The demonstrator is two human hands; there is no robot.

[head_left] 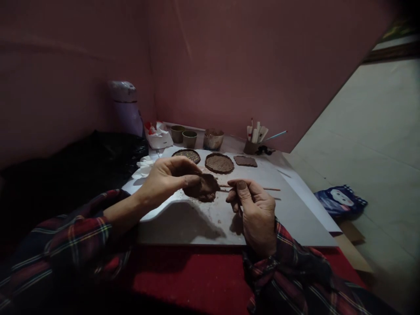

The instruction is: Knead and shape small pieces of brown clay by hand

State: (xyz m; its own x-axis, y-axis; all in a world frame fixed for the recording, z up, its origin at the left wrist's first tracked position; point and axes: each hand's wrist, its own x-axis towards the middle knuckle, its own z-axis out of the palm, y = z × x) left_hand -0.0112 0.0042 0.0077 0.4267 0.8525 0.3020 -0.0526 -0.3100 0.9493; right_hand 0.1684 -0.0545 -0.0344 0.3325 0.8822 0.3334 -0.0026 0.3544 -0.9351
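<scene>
My left hand is closed on a lump of brown clay with a ragged lower edge, thumb on the near side, raised above the white board. Just right of the clay, my right hand has thumb and fingers pressed together in a pinch. Whatever sits between them, if anything, is hidden. Brown smears cover its fingertips. Behind this hand, thin sticks lie across the board. Farther back are a round clay piece with a raised rim, a second round one with light specks, and a rectangular clay slab.
At the back stand two small cups, a clay-smeared bowl, a holder with pens and a white box. Black plastic and a purple bottle are left. A blue packet lies right, beyond the table.
</scene>
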